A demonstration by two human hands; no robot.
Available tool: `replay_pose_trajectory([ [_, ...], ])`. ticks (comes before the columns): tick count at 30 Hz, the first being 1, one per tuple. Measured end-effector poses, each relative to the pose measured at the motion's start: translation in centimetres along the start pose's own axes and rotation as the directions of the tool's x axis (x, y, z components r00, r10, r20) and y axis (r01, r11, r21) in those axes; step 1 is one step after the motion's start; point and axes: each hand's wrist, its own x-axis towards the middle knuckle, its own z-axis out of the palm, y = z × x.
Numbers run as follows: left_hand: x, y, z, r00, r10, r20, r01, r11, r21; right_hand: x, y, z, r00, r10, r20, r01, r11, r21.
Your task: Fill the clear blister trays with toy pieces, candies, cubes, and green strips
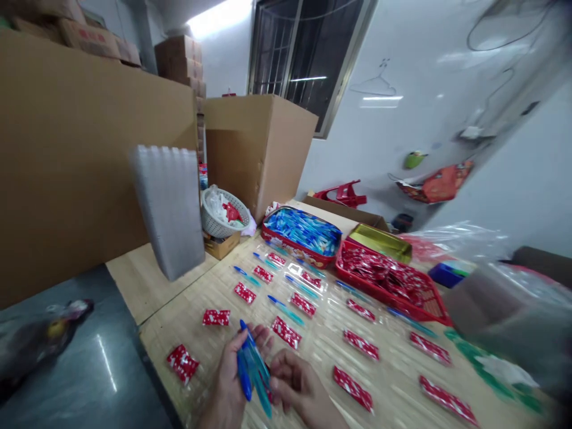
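Observation:
Several blue and teal pens (254, 372) lie bunched in my left hand (230, 375), its fingers wrapped behind them. Close on the right is my right hand (297, 381), fingers curled, touching the lower side of the bunch; whether it grips a pen is hard to see. Around both hands, clear plastic trays spread over the wooden table (152, 286). Small red patterned packets (286, 332) sit in them, and some of the farther trays also hold a blue-teal pen (286, 310).
Behind the trays stand a red-rimmed tin of pens (301, 231) and a red basket of packets (388, 277). Stacked clear trays (170, 208) rise at the left, near a white basket (223, 217). Large cardboard boxes (263, 149) stand behind. Plastic bags (513, 316) are at the right.

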Motion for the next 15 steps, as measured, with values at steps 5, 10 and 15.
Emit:
replay_pose_trajectory([
  [5, -0.8, 0.5, -1.5, 1.0, -0.011, -0.007, 0.011, 0.999, -0.045, 0.5, 1.3, 2.2, 0.999, 0.029, 0.039, -0.035, 0.988, 0.147],
  [10, -1.0, 3.0, -3.1, 0.994, 0.106, 0.0, -0.106, 0.993, -0.049, 1.8, 0.5, 3.1, 0.996, 0.08, 0.041, -0.087, 0.972, 0.22],
  [15, -1.6, 5.6, -4.1, 0.988, 0.151, 0.022, -0.15, 0.987, -0.061, 5.6, -1.5, 2.5, 0.995, 0.084, -0.049, -0.074, 0.98, 0.184],
])
